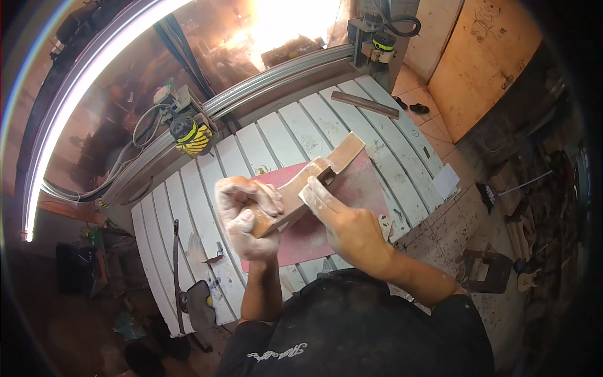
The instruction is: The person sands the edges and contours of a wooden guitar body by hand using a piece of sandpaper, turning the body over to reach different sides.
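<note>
Wood (301, 182): long axis diagonal, pointing far-right | left grip (242, 221): curled round near end | right grip (352, 227): against side, hold unclear

A person's left hand (233, 221), coated in pale dust, curls around the near end of a shaped wooden piece (347, 154), which slants away toward the far right above a pink mat (298, 248). The right hand (352, 227) lays its dusty fingers along the side of the piece, near a dark rectangular opening; whether something thin lies beneath the fingertips is hard to tell. The mat rests on a pale slatted table (292, 119). A brown bar (364, 104) lies near the table's far right corner, and a black-and-yellow machine head (191, 135) stands beside a metal rail (282, 74) along the far edge.
</note>
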The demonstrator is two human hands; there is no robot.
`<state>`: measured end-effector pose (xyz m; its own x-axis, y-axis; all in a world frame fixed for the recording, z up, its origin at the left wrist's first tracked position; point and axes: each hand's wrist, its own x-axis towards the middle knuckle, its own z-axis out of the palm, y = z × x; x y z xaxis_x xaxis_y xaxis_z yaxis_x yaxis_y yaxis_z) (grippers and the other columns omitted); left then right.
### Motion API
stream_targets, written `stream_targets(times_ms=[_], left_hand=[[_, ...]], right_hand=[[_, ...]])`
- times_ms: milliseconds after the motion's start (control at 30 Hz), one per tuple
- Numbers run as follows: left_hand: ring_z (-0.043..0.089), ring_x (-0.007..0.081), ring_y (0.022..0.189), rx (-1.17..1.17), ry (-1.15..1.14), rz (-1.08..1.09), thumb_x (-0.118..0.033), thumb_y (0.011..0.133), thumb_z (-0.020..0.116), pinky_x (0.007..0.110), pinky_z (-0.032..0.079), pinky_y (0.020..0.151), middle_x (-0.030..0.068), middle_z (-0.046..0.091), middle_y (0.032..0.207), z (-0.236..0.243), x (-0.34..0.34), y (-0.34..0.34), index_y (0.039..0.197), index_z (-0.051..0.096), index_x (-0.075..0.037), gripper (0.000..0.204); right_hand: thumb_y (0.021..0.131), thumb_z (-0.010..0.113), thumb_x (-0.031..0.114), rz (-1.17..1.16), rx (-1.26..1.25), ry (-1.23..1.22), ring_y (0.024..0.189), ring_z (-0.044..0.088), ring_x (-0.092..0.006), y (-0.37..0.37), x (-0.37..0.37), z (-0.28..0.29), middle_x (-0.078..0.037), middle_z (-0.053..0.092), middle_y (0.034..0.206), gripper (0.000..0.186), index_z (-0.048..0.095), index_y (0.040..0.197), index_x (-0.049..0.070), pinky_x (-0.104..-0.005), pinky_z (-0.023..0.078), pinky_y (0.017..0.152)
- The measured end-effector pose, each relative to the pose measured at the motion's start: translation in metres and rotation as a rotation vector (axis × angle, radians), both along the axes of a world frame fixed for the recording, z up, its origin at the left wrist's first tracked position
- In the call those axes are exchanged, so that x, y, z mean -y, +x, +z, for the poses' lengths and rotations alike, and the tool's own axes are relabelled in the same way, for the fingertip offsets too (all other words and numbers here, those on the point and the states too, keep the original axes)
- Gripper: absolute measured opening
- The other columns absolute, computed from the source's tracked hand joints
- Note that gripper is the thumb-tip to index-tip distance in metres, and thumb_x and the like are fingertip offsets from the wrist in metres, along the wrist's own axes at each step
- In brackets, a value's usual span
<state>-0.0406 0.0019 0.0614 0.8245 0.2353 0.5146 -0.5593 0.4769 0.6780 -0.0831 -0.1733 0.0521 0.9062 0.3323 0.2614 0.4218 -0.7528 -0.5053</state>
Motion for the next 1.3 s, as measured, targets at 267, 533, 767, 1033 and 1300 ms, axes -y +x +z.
stream_targets(times_ms=[267, 533, 767, 1033, 1300], left_hand=[[0.052, 0.0201, 0.058, -0.011, 0.036, 0.005, -0.028, 0.079, 0.048, 0.034, 0.048, 0.066, 0.0083, 0.049, 0.064, 0.002, -0.003, 0.002, 0.104, 0.05, 0.0, 0.037], [0.053, 0.0182, 0.058, -0.018, -0.021, -0.034, -0.02, 0.076, 0.047, 0.033, 0.05, 0.061, 0.0107, 0.051, 0.068, 0.002, -0.003, 0.002, 0.103, 0.05, 0.003, 0.036], [0.052, 0.0182, 0.057, 0.028, 0.032, -0.058, -0.018, 0.077, 0.045, 0.034, 0.05, 0.061, 0.011, 0.051, 0.066, 0.0, -0.004, -0.001, 0.102, 0.05, 0.002, 0.033], [0.05, 0.0187, 0.055, -0.026, 0.012, 0.01, -0.023, 0.078, 0.046, 0.034, 0.047, 0.062, 0.0079, 0.049, 0.063, 0.009, -0.012, 0.011, 0.099, 0.051, -0.003, 0.03], [0.051, 0.0185, 0.056, -0.037, -0.024, 0.101, -0.024, 0.078, 0.046, 0.034, 0.047, 0.063, 0.0084, 0.049, 0.064, 0.006, -0.015, -0.005, 0.099, 0.05, -0.003, 0.03]], right_hand=[[0.086, 0.054, -0.004, -0.015, 0.001, 0.047, 0.095, 0.073, -0.0366, 0.002, -0.002, -0.004, -0.014, 0.058, 0.147, 0.057, 0.063, 0.14, 0.012, -0.042, 0.062, 0.079], [0.086, 0.052, -0.002, -0.035, 0.088, -0.002, 0.088, 0.074, -0.038, 0.017, -0.006, -0.005, -0.019, 0.066, 0.135, 0.056, 0.062, 0.14, 0.009, -0.0464, 0.062, 0.077], [0.091, 0.051, 0.001, -0.119, 0.055, -0.024, 0.083, 0.072, -0.042, 0.033, 0.002, -0.009, -0.017, 0.065, 0.137, 0.051, 0.063, 0.139, 0.01, -0.0467, 0.061, 0.078], [0.08, 0.038, -0.008, -0.07, -0.397, 0.484, 0.094, 0.061, -0.0212, 0.072, 0.041, -0.027, -0.019, 0.066, 0.133, 0.071, 0.052, 0.149, -0.002, -0.0326, 0.052, 0.087], [0.086, 0.046, -0.007, -0.019, 0.051, 0.229, 0.123, 0.065, -0.0353, 0.038, -0.006, -0.014, -0.022, 0.062, 0.14, 0.057, 0.062, 0.14, 0.001, -0.0392, 0.055, 0.104]])
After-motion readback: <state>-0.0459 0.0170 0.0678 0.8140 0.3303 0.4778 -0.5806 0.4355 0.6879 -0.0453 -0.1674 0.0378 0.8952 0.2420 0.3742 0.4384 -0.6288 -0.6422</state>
